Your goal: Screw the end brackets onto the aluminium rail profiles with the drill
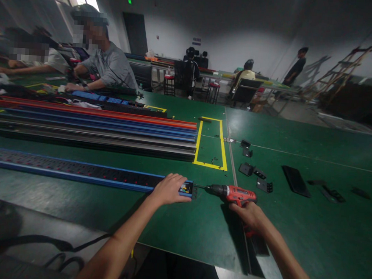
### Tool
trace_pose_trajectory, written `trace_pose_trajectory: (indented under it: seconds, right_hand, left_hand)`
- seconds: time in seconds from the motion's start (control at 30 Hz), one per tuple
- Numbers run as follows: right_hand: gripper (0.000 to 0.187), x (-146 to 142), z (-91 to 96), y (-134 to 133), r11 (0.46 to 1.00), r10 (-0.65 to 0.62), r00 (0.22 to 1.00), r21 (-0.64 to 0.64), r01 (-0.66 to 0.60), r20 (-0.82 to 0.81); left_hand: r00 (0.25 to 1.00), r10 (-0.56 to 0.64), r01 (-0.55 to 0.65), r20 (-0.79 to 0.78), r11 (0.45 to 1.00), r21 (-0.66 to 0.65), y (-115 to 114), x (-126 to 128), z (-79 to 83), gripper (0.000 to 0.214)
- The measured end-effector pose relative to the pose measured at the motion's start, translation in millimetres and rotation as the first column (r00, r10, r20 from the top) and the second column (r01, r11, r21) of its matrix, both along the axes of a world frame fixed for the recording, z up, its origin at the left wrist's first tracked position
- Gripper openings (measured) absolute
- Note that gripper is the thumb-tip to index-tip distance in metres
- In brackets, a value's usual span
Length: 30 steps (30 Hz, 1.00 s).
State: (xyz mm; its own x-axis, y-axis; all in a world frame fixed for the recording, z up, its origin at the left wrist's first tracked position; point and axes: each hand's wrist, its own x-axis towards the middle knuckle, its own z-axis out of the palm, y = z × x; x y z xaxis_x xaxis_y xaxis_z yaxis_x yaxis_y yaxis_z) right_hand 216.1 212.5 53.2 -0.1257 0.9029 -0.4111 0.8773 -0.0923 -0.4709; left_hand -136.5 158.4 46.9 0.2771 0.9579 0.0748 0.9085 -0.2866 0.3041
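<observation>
A long blue power strip (107,176) with a black, red-dotted face lies across the table from the left. Near its right end, my left hand (168,188) grips it from above, fingers over the far edge and thumb on the near side. Wires show in the exposed end, where a small black end piece (194,193) sits. My right hand (252,216) is closed around the handle of a red and black cordless drill (239,195). The drill lies level, its long bit (200,186) pointing left at the strip's end; whether the bit touches it I cannot tell.
Behind the strip lie several long red, blue and black profiles (110,130) beside a yellow tape rectangle (225,155). Several black brackets (246,169) and a dark flat slab (295,181) lie to the right. A co-worker (110,64) works across the table.
</observation>
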Motion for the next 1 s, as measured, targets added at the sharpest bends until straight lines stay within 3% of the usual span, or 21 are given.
trace_pose_trajectory:
  seconds: [0.57,1.0]
  right_hand:
    - [0.039,-1.4,0.8,-0.4,0.999,0.020,1.000,0.026,-0.020,0.006]
    - [0.038,-7.5,13.0,-4.0,0.999,0.032,0.999,0.035,-0.033,0.034]
  left_hand:
    - [1.000,-0.008,0.008,0.001,1.000,0.000,0.6,-0.6,-0.3,0.072]
    - [1.000,-0.006,0.006,-0.001,1.000,-0.008,1.1,-1.0,-2.1,0.075]
